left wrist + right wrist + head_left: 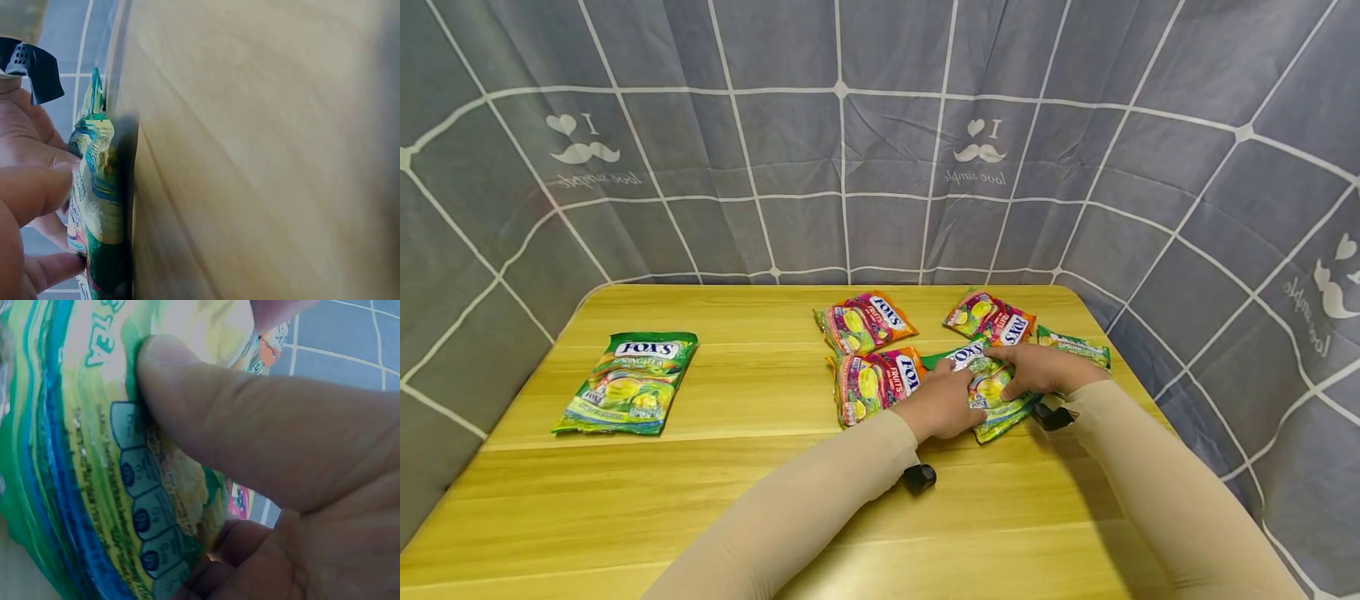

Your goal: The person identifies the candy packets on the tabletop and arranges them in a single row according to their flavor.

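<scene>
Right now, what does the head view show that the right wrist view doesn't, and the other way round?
Only the head view shows the separate green bag lying alone on the left of the table, and the person's beige sleeves.

Only the right wrist view clearly shows the row of small printed boxes near the held bag's edge, beside the thumb.

Both show the right hand holding a green bag, and the grey curtain with white lines.

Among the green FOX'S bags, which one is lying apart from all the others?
The green Spring Tea bag alone on the left part of the table; the other bags lie close together toward the right.
</scene>
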A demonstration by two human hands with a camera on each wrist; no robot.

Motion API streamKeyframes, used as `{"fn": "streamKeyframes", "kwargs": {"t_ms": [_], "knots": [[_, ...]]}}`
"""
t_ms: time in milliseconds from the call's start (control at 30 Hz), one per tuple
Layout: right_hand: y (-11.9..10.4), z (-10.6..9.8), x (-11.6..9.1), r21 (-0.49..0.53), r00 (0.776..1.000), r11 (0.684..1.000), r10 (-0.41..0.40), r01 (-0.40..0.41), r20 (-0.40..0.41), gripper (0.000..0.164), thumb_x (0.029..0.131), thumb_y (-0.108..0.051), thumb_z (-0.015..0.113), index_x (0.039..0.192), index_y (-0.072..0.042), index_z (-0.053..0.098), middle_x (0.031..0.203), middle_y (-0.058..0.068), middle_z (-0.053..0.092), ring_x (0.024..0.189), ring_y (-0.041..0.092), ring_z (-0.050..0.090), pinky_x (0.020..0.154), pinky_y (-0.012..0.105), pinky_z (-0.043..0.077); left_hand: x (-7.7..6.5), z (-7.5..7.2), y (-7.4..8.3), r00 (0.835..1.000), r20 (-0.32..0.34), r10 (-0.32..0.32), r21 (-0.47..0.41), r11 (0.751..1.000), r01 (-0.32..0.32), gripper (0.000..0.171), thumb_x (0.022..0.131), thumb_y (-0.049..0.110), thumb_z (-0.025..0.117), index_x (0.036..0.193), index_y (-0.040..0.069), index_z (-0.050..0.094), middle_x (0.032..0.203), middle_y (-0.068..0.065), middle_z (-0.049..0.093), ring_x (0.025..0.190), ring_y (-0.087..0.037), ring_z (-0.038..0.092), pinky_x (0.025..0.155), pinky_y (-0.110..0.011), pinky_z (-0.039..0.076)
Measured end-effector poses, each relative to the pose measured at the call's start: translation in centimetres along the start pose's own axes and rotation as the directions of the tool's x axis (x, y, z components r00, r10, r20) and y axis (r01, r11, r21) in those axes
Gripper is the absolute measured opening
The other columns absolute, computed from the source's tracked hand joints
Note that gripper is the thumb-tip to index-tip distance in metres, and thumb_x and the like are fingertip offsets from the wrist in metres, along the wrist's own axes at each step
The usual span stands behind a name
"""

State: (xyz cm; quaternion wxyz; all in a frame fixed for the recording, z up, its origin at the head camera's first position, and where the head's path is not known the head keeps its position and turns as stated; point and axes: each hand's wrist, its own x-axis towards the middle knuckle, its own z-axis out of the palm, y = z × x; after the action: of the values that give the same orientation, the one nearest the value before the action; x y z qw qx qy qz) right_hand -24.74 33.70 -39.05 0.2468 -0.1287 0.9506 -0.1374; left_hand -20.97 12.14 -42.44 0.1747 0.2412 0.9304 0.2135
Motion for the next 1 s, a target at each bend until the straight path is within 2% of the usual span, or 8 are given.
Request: {"fn": "streamKeyframes", "kwargs": {"t_ms": [267, 467, 733, 1000], "knots": [[0.0, -0.1, -1.4, 0.032, 0.998, 0.999, -0.025, 0.027, -0.057, 0.084, 0.092, -0.024, 0.083, 0.162, -0.004, 0.039, 0.149, 0.028, 0.057, 0.136, 0.045, 0.056, 0.112, 0.061, 0.045, -0.3, -0.1, 0.0, 0.997, -0.061, 0.046, -0.123, 0.991, -0.054, 0.066, 0.102, 0.048, 0.067, 0.160, 0.022, 0.047, 0.170, -0.010, 0.030, 0.154, -0.031, 0.038, 0.118, -0.045, 0.047], [-0.4, -0.7, -2.6, 0.034, 0.993, 0.999, -0.037, 0.041, -0.110, 0.085, 0.092, -0.029, 0.083, 0.161, -0.003, 0.040, 0.141, 0.025, 0.063, 0.126, 0.040, 0.063, 0.103, 0.056, 0.053, -0.6, -0.9, 0.1, 0.990, -0.123, 0.074, -0.189, 0.977, -0.096, 0.066, 0.100, 0.046, 0.071, 0.157, 0.020, 0.051, 0.166, -0.010, 0.033, 0.150, -0.031, 0.038, 0.117, -0.046, 0.048], [-2.4, -1.5, -3.3, 0.052, 0.990, 0.996, -0.060, 0.067, -0.130, 0.086, 0.096, -0.035, 0.079, 0.164, -0.003, 0.036, 0.145, 0.028, 0.060, 0.130, 0.043, 0.061, 0.106, 0.059, 0.051, -1.3, -2.9, -0.5, 0.980, -0.171, 0.098, -0.203, 0.970, -0.133, 0.064, 0.099, 0.042, 0.073, 0.154, 0.016, 0.055, 0.163, -0.010, 0.038, 0.149, -0.032, 0.040, 0.118, -0.046, 0.046], [-5.0, -2.0, -3.8, 0.048, 0.980, 0.995, -0.079, 0.089, -0.180, 0.083, 0.097, -0.032, 0.077, 0.163, -0.002, 0.036, 0.155, 0.029, 0.051, 0.136, 0.046, 0.056, 0.112, 0.062, 0.046, -2.0, -4.3, -1.7, 0.979, -0.183, 0.089, -0.225, 0.966, -0.130, 0.063, 0.099, 0.042, 0.074, 0.154, 0.019, 0.054, 0.163, -0.009, 0.035, 0.150, -0.032, 0.038, 0.117, -0.047, 0.047]]}}
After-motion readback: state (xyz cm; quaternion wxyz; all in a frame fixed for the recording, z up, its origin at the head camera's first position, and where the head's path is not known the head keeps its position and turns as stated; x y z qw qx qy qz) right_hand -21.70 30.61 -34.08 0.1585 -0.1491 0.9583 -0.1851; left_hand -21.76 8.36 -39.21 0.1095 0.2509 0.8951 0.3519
